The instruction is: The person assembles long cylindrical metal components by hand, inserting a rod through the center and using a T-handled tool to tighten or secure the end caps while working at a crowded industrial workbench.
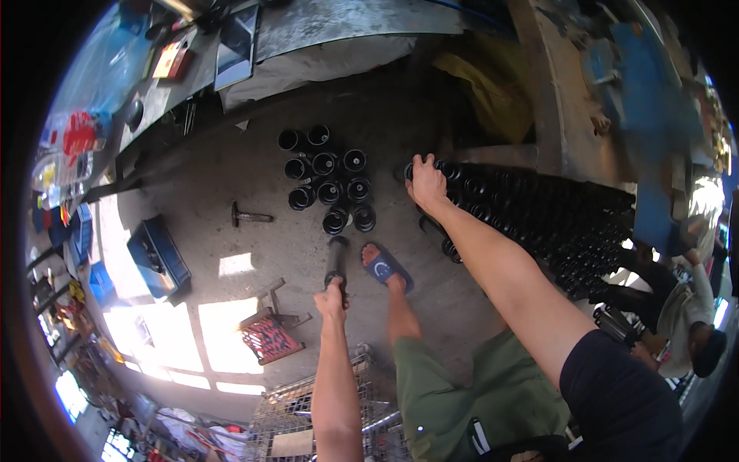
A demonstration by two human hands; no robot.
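My left hand (332, 299) is closed round one end of a dark cylindrical part (336, 258), whose other end points away from me toward the standing parts. Ahead of it, several black open-topped cylinders (329, 191) stand upright in a loose cluster on the floor. My right hand (426, 183) reaches out to the near left corner of a large stack of black cylindrical parts (531, 212). Its fingers are curled over a black cylinder (446, 169) there, which the hand partly hides.
A hammer (252, 217) lies left of the cluster. Nearer are a small stool with a woven seat (271, 339) and a wire cage (281, 416). A blue bin (159, 258) stands further left. A metal workbench (346, 35) runs along the far side. Another person (685, 308) is at the right.
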